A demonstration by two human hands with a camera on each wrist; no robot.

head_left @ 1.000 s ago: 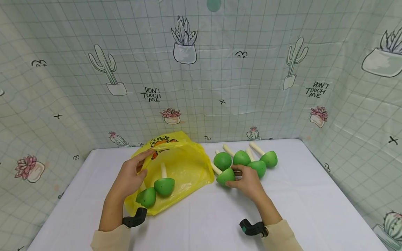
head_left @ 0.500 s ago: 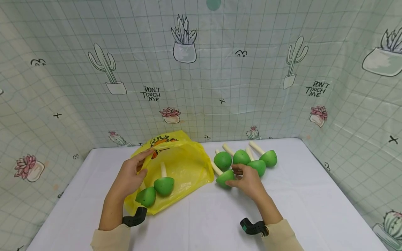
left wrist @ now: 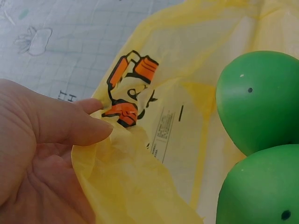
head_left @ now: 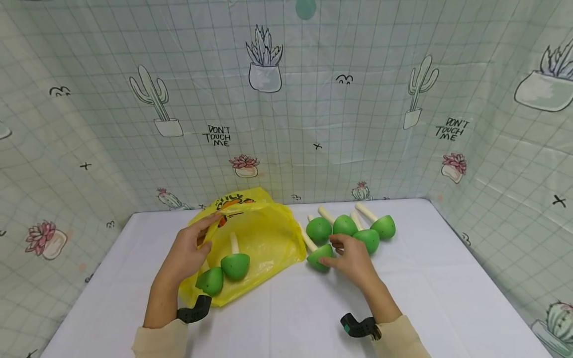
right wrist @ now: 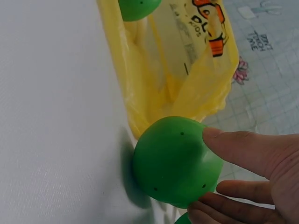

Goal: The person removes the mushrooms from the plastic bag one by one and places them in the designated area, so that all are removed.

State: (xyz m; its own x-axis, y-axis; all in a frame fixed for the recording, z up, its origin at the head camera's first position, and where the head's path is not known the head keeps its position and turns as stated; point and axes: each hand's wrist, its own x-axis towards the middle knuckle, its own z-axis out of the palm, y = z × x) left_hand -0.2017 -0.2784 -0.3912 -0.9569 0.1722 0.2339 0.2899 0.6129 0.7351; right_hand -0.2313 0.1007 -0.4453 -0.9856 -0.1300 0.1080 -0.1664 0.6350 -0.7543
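Nudged slightly toward nine o'clock, the green mushroom [head_left: 318, 253] the right hand [head_left: 355, 259] pinches could slip, being smooth; the left hand [head_left: 185, 252] pinches the yellow bag [head_left: 269, 242].

Left of my right grip [head_left: 351, 256], I have free passage over the near table [head_left: 286, 308] into the right side of the yellow bag [head_left: 268, 243]; two green caps [head_left: 235, 267] obstruct its left, four more caps [head_left: 344, 225] crowd beyond the grip.

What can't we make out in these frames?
Head: stem of the near mushroom in the bag, mostly behind the left hand.
Left wrist: fine print on the bag, too small and blurred.
Right wrist: a green cap in the bag, cut off by the top edge.
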